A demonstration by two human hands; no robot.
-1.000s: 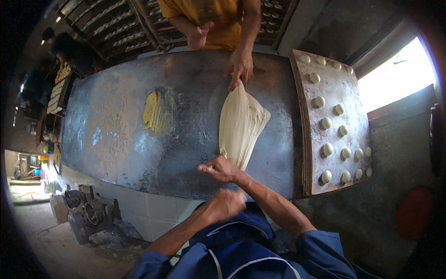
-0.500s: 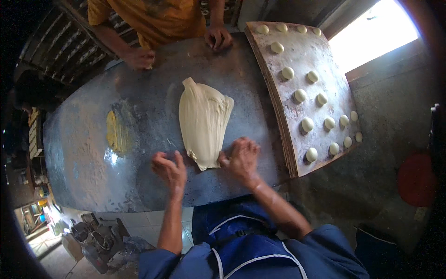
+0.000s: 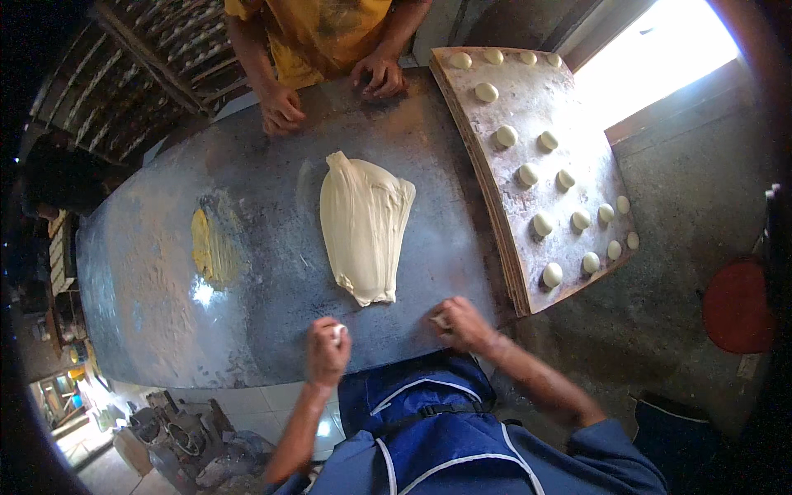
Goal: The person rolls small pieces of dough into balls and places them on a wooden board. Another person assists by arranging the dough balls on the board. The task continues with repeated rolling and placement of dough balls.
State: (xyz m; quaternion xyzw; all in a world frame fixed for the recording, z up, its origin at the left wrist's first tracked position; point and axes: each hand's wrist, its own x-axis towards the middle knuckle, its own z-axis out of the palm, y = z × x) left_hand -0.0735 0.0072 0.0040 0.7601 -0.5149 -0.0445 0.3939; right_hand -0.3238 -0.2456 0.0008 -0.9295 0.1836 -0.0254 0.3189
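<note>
A broad, flattened sheet of pale dough (image 3: pixel 367 227) lies stretched lengthwise on the dark metal tabletop (image 3: pixel 272 330), its lower edge torn and ragged. My left hand (image 3: pixel 328 351) is closed just below and left of it, with a small white piece of dough (image 3: pixel 338 332) showing at the fingers. To the lower right, my right hand (image 3: pixel 464 324) is also closed, and a pale bit of dough (image 3: pixel 440 320) shows at its fingertips. Both hands are apart from the large sheet.
Across the table stands a person in a yellow shirt (image 3: pixel 326 37), both hands at the far edge. At right, stacked wooden boards (image 3: pixel 536 107) carry several round dough balls (image 3: pixel 528 174). A yellow greasy smear (image 3: pixel 206 247) marks the table's left part.
My hands have drawn back from the dough sheet toward the near edge and closed, each with a small dough piece. The other person's left-side hand has shifted right.
</note>
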